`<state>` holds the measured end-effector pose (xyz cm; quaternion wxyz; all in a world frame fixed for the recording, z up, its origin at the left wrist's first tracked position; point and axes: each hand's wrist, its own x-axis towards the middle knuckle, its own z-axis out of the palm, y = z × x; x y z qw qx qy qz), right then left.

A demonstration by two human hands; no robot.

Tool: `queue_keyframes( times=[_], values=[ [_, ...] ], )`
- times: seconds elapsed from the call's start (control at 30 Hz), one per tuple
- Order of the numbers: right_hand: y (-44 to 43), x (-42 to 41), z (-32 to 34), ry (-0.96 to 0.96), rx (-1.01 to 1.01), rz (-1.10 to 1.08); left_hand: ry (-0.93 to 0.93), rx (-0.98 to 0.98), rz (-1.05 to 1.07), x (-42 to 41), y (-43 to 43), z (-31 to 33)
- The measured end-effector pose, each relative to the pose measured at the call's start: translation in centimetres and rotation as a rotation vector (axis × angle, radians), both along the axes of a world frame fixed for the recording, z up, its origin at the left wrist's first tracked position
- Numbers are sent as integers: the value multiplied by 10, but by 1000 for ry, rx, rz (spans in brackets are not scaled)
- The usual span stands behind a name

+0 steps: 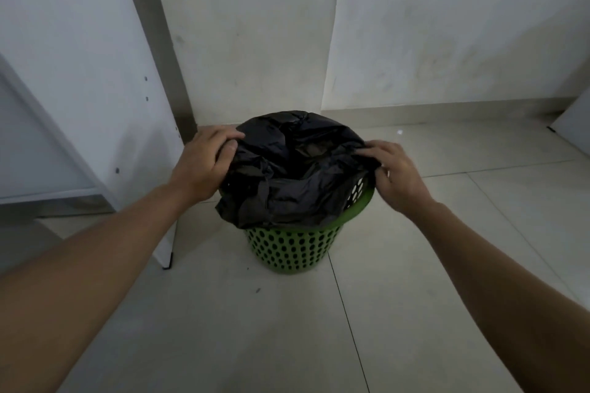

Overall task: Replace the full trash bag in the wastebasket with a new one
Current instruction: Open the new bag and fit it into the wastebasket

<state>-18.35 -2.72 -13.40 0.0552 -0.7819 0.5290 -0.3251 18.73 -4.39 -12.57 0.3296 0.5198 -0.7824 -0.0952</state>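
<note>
trash bag covers wastebasket mouth, contents unseen | left grip pinches its edge | right grip pinches opposite edge

One view, from a wide-angle camera worn on a person's head. It looks forward and steeply down onto a round green perforated plastic wastebasket, which stands on pale floor tiles slightly above the frame's middle. The camera faces the pale plaster wall behind the wastebasket. It sits close: both bare forearms enter from the bottom corners. The left hand and right hand each pinch the crumpled black plastic trash bag at the wastebasket's rim. The lens bends lines, so the white board panel left of the wastebasket leans. In the dim light, the pale shape far right of the wastebasket is perhaps another panel.
</note>
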Motion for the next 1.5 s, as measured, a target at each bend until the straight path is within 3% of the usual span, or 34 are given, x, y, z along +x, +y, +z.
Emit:
queue_keyframes(
  times=[0.13,0.23,0.4,0.6,0.73,0.83,0.9,1.0,1.07,1.17,1.3,1.5],
  values=[
    [38,0,-2,293,-153,159,-285,-187,-286,-1,36,2],
    [57,-6,-17,260,-259,96,-441,-294,-436,4,53,-4],
    [74,-9,-49,260,-269,75,-589,-465,-490,18,60,-20],
    [78,13,-72,213,-133,1,-731,-336,-426,28,70,-45],
    [85,33,-61,-79,8,-47,-621,-242,-322,18,75,-50],
    [93,55,-51,-578,236,-200,-413,-65,-211,9,83,-45],
    [96,70,-47,-893,388,-273,-149,228,-102,1,84,-42],
    [99,84,-43,-1312,623,-318,395,742,78,-15,80,-35],
    [99,88,-38,-1534,705,-294,651,1024,128,-18,77,-32],
    [99,92,-32,-1708,751,-223,971,1276,-2,-14,78,-30],
    [100,98,-27,-1797,723,-195,1270,1228,-59,-17,76,-30],
    [97,119,-25,-1832,757,-212,1471,897,302,-44,76,-34]
  ],
)
